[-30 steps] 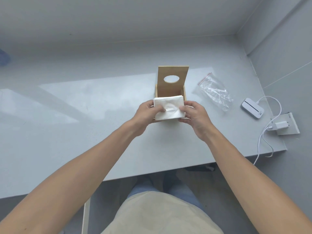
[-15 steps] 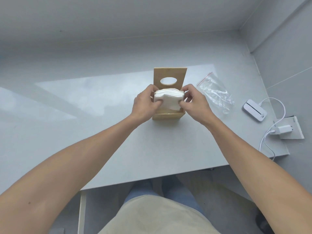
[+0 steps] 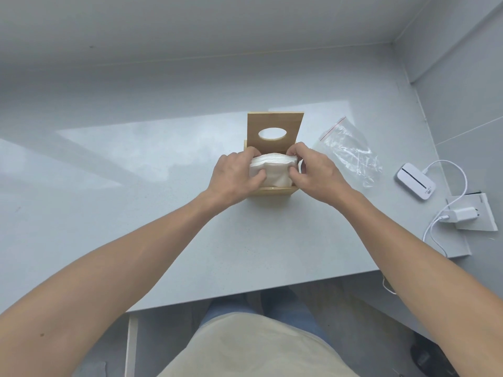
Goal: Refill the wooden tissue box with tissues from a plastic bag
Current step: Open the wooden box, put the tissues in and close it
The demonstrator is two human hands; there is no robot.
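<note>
The wooden tissue box [image 3: 273, 191] stands on the grey table [image 3: 136, 213], its lid [image 3: 275, 123] with an oval hole raised upright at the back. A white stack of tissues [image 3: 272, 170] sits partly down in the box's open top, bent in the middle. My left hand [image 3: 235, 178] grips the stack's left end and my right hand [image 3: 315, 172] grips its right end, fingers curled over the edges. The clear plastic bag [image 3: 348, 151] with a red zip strip lies flat to the right of the box.
A small white device [image 3: 415, 180] with a cable lies at the right, near a white charger plug [image 3: 460, 214] on a white block. The table's front edge runs just before my legs. A wall borders the far side and right.
Both hands carried the tissue stack from in front of the box to above its opening and pushed it partly in. The stack is now bent.
</note>
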